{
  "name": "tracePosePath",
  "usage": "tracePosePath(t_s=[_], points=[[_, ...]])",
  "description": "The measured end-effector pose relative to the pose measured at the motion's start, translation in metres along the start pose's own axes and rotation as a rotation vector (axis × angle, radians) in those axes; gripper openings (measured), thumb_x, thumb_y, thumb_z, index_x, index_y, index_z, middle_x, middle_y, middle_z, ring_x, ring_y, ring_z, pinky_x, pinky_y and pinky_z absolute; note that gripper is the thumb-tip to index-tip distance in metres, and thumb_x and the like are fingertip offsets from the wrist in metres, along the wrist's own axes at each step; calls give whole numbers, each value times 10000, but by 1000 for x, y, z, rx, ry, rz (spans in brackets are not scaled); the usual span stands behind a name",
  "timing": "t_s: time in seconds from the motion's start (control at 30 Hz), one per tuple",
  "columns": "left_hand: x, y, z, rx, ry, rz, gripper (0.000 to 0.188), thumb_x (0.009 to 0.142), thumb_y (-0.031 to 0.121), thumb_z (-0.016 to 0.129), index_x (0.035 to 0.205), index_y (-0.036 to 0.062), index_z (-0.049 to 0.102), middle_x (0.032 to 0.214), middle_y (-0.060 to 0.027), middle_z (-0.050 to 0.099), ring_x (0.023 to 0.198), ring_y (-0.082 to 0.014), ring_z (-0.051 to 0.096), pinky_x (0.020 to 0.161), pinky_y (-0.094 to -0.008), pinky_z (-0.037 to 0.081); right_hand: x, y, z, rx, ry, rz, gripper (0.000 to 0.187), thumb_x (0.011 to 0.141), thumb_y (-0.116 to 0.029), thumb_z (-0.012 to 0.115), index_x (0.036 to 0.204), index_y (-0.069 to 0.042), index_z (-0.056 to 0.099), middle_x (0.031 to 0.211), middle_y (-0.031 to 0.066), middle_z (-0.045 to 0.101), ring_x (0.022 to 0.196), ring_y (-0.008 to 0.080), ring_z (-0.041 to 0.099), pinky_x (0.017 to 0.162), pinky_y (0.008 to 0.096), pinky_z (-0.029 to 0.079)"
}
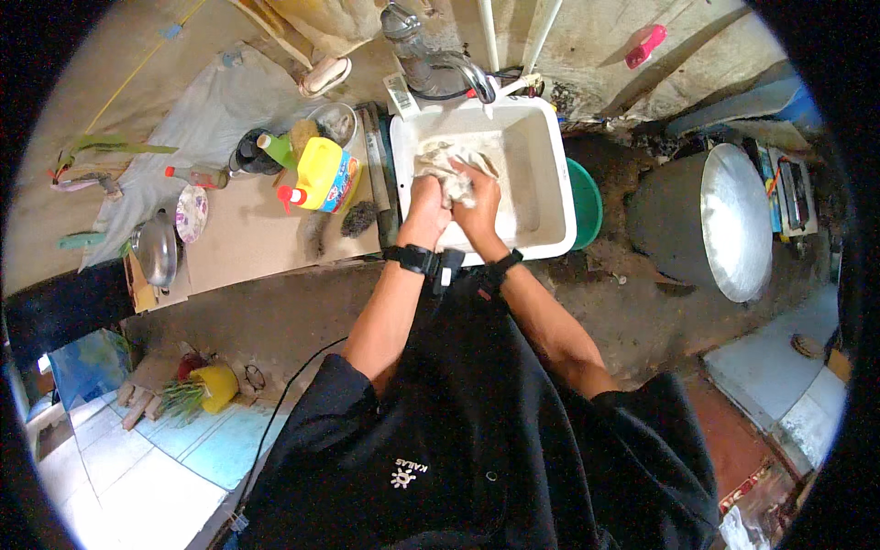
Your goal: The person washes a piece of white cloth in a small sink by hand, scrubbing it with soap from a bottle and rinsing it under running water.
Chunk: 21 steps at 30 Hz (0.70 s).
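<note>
A crumpled off-white cloth (449, 158) is bunched up over the left part of a white basin (536, 156). My left hand (429, 203) is closed on its near left side. Fingers of my right hand (478, 197) are wrapped round its right side, close beside the left. Part of the cloth is hidden behind both hands. Above the basin's back edge curves a metal tap (463, 69); whether water runs from it I cannot tell.
Left of the basin, a counter (247, 229) bears a yellow jug (328, 174) with a red cap, a dark scouring pad (359, 218) and a metal lid (158, 249). A green tub (585, 203) stands right of the basin, with a large metal pot (733, 220) farther right.
</note>
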<state>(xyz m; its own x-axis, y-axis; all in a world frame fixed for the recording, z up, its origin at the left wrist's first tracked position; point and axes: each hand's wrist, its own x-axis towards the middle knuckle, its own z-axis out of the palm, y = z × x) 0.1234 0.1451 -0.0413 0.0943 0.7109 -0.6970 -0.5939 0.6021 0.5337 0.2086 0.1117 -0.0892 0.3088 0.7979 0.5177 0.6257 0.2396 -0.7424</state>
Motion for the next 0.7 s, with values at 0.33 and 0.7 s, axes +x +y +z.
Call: tracePosePath(t_s=[0.33,0.7], points=[[23,-30,-34,38,-266,191,236,1125,179,441,1193,98,652,927,-42,703,683,-134,634,579,-290,532,17,1,-1,64,-187,393,202,785,-165,786,963,-73,806,820,203,746,810,455,720,765,512,545],[-25,-18,-20,149,-147,81,221,1088,141,492,1219,134,669,894,-3,689,631,-105,624,455,-285,463,56,72,2,-102,-57,520,261,938,-241,744,1038,-9,812,873,238,761,768,367,763,735,414,588]])
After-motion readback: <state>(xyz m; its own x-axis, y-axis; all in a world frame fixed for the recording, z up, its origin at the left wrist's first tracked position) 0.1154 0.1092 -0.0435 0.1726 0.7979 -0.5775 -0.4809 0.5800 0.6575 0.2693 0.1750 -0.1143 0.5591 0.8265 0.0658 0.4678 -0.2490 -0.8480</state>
